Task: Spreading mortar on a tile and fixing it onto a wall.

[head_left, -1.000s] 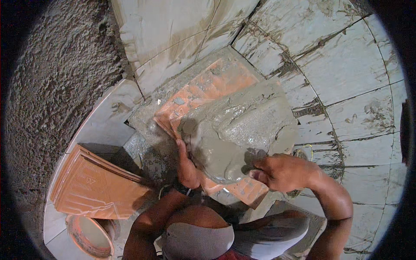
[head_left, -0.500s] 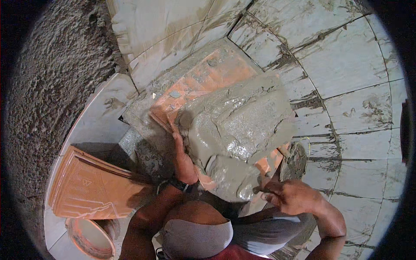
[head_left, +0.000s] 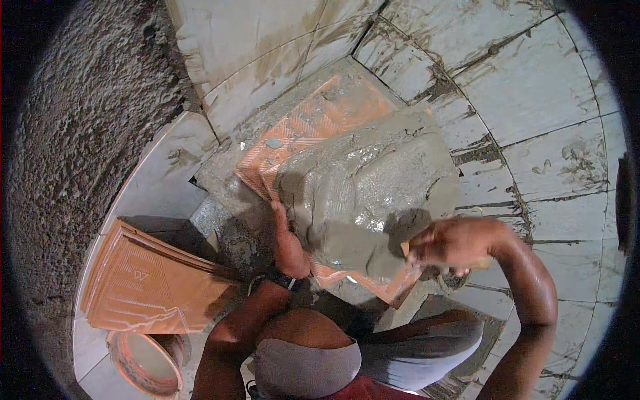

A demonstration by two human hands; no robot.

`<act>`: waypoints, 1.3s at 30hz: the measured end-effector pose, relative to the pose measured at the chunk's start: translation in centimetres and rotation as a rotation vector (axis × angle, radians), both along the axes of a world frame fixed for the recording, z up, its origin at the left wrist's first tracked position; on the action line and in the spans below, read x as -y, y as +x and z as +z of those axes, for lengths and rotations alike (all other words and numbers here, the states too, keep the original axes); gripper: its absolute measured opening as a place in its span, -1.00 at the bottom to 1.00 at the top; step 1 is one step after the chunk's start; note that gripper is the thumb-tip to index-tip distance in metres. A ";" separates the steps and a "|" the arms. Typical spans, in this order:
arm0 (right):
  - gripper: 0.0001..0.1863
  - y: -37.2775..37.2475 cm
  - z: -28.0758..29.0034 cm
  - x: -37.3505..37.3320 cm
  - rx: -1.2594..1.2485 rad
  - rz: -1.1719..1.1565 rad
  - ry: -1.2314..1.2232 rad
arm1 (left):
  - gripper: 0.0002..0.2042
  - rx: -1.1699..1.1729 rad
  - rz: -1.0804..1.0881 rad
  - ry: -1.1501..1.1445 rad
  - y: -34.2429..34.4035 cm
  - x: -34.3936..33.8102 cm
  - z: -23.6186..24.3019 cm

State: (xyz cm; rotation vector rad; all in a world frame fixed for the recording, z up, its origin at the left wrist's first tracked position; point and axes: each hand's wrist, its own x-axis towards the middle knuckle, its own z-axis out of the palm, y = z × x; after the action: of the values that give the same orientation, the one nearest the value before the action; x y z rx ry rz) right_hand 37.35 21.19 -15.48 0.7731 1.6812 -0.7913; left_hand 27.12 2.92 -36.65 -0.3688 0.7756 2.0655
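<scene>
Much slick mortar (head_left: 360, 180), ridged orange tile (head_left: 385, 291)

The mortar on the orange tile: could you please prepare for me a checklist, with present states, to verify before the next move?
1. Left hand touching the tile at its left side: ok.
2. Right hand closed on the tan handle: ok, though the hand is blurred.
3. Tool blade clean: cannot tell, no blade is clearly visible.
4. Mortar reaching every edge: not ok, bare orange shows along the near edge.
5. Mortar surface even: not ok, it has ridges and lumps.
6. Stacked tiles standing apart from the mortared tile: ok, they are at the left.
</scene>
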 end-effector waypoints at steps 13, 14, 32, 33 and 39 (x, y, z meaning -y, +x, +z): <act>-0.62 13.1 -11.4 15.0 -0.775 -0.106 0.559 | -0.24 0.055 -0.061 0.074 -0.7 0.3 0.2; -0.63 13.3 -13.0 15.8 -0.965 -0.204 0.585 | -0.24 0.101 -0.129 0.165 -1.1 0.9 -0.4; -0.70 18.5 -4.3 12.3 -0.632 0.201 0.689 | -0.35 0.176 -0.100 0.123 -1.7 1.3 -1.8; -0.70 16.7 -3.8 11.8 -0.632 0.194 0.712 | -0.33 0.131 -0.094 0.071 -1.5 1.1 -2.0; -0.57 8.7 -1.3 9.4 -0.563 0.479 0.659 | -0.29 -0.002 -0.017 0.007 -0.9 0.9 -1.8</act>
State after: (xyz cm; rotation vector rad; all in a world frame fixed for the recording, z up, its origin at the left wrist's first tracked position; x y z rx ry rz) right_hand 46.05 11.77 -16.75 0.5510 2.5679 -0.0923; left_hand 26.21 1.97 -38.42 -0.3554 0.7696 2.0522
